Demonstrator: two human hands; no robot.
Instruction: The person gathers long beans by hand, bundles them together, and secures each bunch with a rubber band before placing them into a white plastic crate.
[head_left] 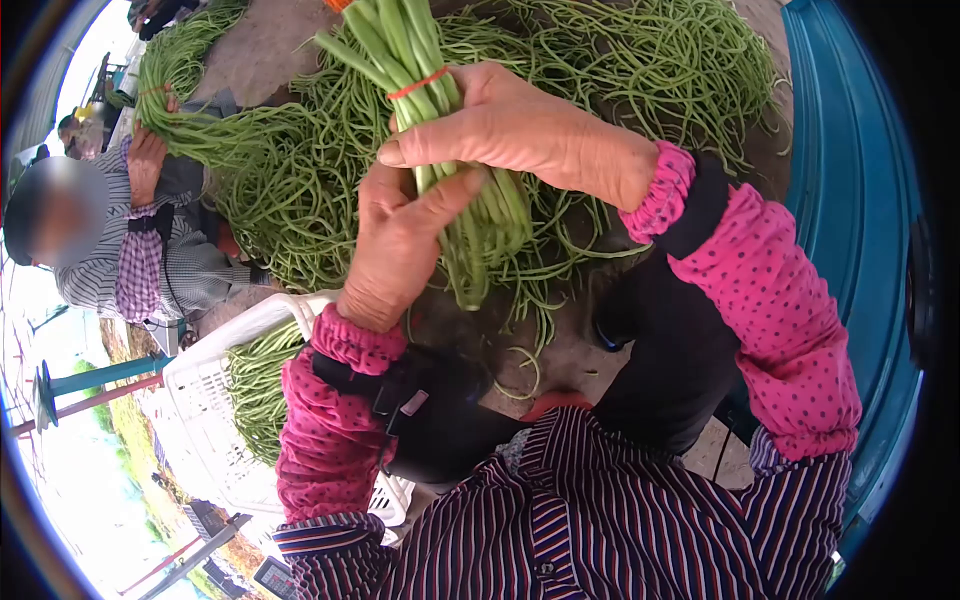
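Grey-brown floor [265, 50], bare patch at far left, loose heap of long beans [640, 60] spread wide across it, stray curled pods [525, 365] at the near edge, white slatted basket [205, 390] near left, more beans lying inside it

No text, number, brand or sign can be read anywhere in view. The pale tag [413, 403] on the dark strap by the left sleeve is too small to show any print. The orange band [418, 83] round the bundle [470, 215] looks plain. No lettering can be made out on the white crate [205, 400].
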